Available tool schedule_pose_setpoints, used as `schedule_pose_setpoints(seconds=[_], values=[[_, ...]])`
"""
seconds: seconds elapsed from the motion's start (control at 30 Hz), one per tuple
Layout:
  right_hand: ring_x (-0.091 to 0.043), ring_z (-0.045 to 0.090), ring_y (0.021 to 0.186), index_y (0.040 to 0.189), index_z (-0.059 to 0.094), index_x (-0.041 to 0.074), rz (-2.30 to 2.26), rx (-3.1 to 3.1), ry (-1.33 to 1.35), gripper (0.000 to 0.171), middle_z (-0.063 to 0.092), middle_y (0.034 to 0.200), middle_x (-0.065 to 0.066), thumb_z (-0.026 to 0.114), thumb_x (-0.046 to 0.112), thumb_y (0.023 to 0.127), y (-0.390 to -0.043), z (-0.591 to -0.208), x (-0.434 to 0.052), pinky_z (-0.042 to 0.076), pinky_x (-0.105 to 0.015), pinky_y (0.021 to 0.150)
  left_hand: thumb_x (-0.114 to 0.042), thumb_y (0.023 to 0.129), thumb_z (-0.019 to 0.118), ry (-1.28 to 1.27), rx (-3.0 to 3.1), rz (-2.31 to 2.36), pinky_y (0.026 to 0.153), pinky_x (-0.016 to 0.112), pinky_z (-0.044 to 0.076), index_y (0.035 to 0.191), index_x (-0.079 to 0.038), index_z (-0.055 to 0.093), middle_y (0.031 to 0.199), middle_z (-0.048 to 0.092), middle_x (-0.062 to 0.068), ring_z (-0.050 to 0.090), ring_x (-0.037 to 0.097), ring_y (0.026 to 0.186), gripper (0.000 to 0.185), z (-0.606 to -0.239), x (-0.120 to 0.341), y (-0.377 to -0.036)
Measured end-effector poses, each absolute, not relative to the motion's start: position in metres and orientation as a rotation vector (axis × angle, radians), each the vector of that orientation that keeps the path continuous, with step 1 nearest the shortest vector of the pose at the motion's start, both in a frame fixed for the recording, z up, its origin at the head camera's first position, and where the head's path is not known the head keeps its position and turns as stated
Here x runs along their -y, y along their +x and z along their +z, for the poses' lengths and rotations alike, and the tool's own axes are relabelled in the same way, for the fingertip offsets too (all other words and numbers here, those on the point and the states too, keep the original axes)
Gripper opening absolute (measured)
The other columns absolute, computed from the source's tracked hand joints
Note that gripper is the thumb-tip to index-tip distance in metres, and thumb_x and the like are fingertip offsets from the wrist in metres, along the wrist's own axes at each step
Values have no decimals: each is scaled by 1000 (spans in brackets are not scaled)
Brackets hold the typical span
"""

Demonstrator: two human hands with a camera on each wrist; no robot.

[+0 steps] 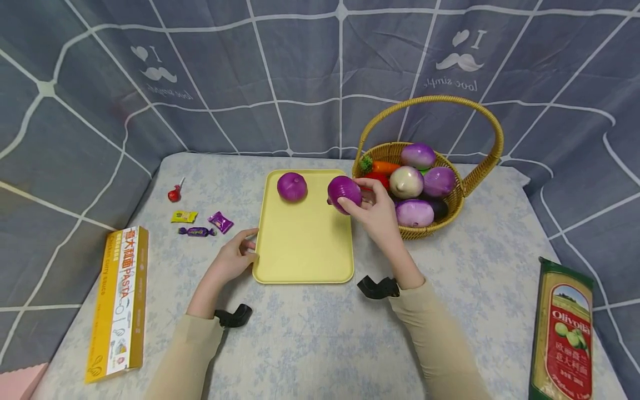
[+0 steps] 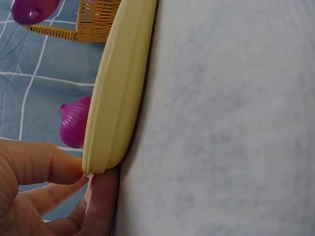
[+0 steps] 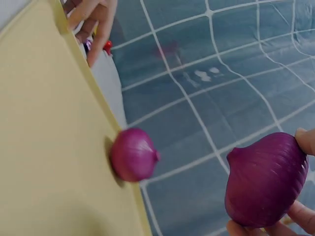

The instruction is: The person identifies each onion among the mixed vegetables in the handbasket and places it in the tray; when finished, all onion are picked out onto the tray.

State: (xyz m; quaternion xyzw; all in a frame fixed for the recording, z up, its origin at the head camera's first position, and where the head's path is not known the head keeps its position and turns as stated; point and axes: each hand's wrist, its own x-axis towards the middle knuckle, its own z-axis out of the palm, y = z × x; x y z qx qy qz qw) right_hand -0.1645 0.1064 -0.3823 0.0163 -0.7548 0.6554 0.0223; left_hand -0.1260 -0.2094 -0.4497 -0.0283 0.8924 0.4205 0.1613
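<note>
Evidently to steady it, the left hand (image 1: 232,259) pinches the near left corner of the flat yellow plastic tray (image 1: 305,250) on the table. One purple onion (image 1: 292,186) lies at the tray's far edge. The right hand (image 1: 378,214) grips a second purple onion (image 1: 344,193) above the tray's right rim, beside the woven wicker basket (image 1: 457,203) of vegetables.

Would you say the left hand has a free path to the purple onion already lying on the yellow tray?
Probably yes: the left hand grips the tray edge, and only bare tray lies between it and that onion.
</note>
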Motion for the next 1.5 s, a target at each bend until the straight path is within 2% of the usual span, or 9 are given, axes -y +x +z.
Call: schedule_pose_setpoints(seconds=[0.23, 0.37, 0.73, 0.97, 1.13, 1.5], values=[[-26, 61, 116, 127, 55, 4, 2058, 2349, 98, 55, 58, 129, -12, 81, 20, 81, -177, -396, -78, 56, -35, 91, -7, 91, 55, -81, -2528, 1198, 72, 30, 45, 151, -7, 36, 116, 57, 18, 53, 26, 95, 62, -449, 211, -127], [-28, 58, 119, 126, 56, 3, 2074, 2357, 121, 54, 56, 130, -13, 81, 20, 81, -182, -401, -63, 54, -40, 95, -8, 90, 55, -77, -2524, 1213, 73, 30, 47, 150, -6, 36, 115, 57, 18, 53, 25, 94, 63, -448, 210, -126], [-29, 60, 120, 125, 57, 5, 2058, 2465, 140, 58, 56, 130, -11, 84, 24, 78, -186, -419, -29, 53, -39, 97, -6, 93, 55, -95, -2485, 1245, 69, 30, 46, 152, -7, 34, 117, 55, 19, 51, 25, 92, 62, -450, 210, -127], [-30, 59, 117, 126, 58, 7, 1803, 2696, 192, 64, 55, 129, -11, 86, 32, 75, -187, -434, -9, 52, -40, 97, -6, 95, 54, -85, -2477, 1247, 72, 29, 47, 153, -7, 33, 119, 54, 20, 51, 26, 95, 62, -449, 210, -126], [-30, 55, 118, 124, 60, 5, 1650, 2764, 252, 62, 55, 127, -13, 87, 30, 74, -187, -437, 1, 48, -45, 101, -5, 96, 54, -70, -2476, 1252, 71, 29, 47, 153, -6, 32, 119, 53, 21, 51, 25, 94, 61, -448, 209, -124], [-31, 53, 121, 128, 58, 4, 1553, 2817, 257, 63, 53, 130, -14, 84, 29, 77, -190, -441, 7, 46, -45, 104, -5, 94, 54, -80, -2476, 1249, 70, 29, 48, 153, -6, 32, 120, 53, 21, 52, 27, 96, 62, -449, 209, -124]])
